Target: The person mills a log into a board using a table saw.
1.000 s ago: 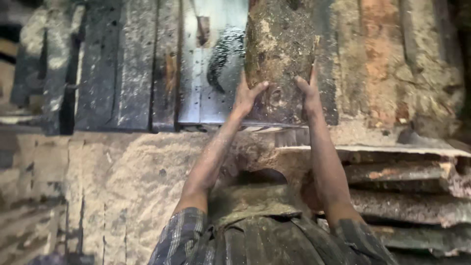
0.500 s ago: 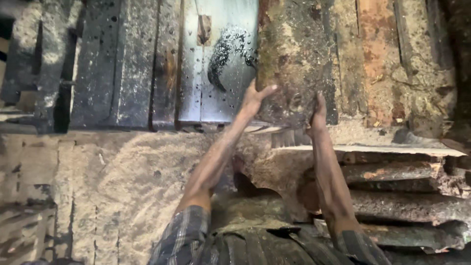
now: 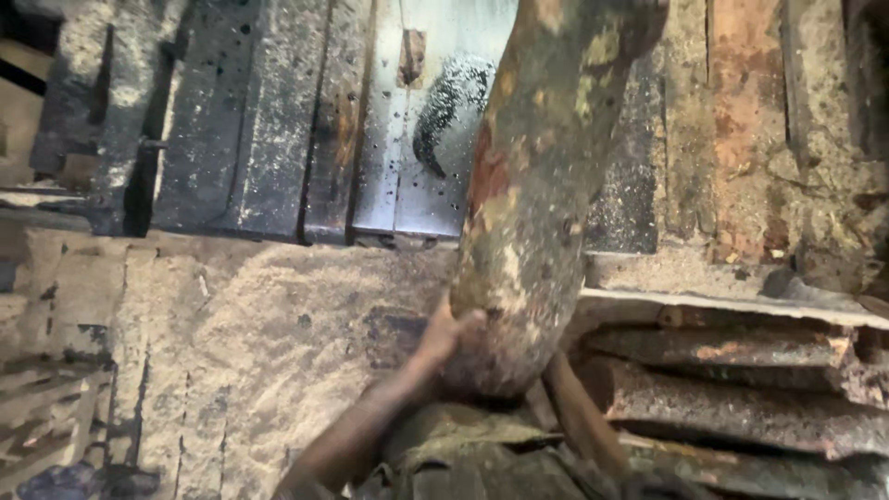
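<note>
Gripping the log (image 3: 542, 204) at centre frame, left hand (image 3: 444, 347) fingers wrap its lower end; right-hand grip cannot be told.

From my remote seat I see a pale, sawdust-covered work surface (image 3: 231, 333) filling the lower left, and above it a row of dark, blackened wooden planks (image 3: 250, 120) lying side by side. Just right of those planks lies a shiny grey metal plate (image 3: 417, 120) with a dark speckled smear, and further right a crusted orange-brown slab (image 3: 750, 139). At the lower right I make out a stack of rough, rusty-looking bark-edged boards (image 3: 741, 407), layered one on another.
</note>
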